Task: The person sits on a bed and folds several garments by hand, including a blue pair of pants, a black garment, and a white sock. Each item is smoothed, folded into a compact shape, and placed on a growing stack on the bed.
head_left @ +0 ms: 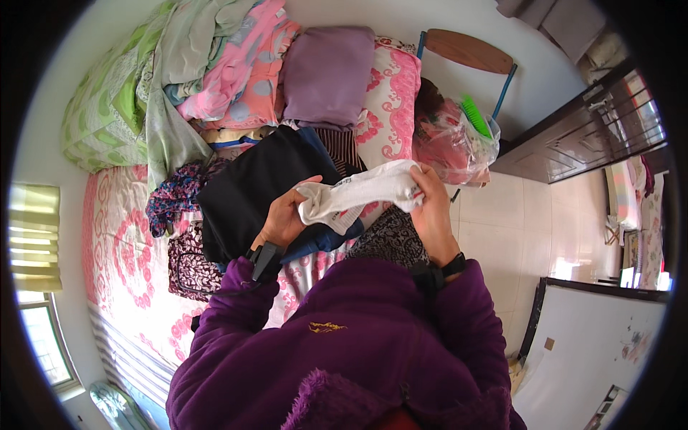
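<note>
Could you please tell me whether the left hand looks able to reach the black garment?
Probably yes: the left hand appears over the black garment, with nothing visible between, though it may need to release the white sock.

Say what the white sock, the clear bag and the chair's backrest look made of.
White sock: matte knit fabric, perhaps cotton; it creases softly.
Clear bag: thin, glossy plastic, see-through with crinkled highlights.
Backrest: probably wood or wood-look board, brown and smooth.

No legible lettering anywhere in view
</note>
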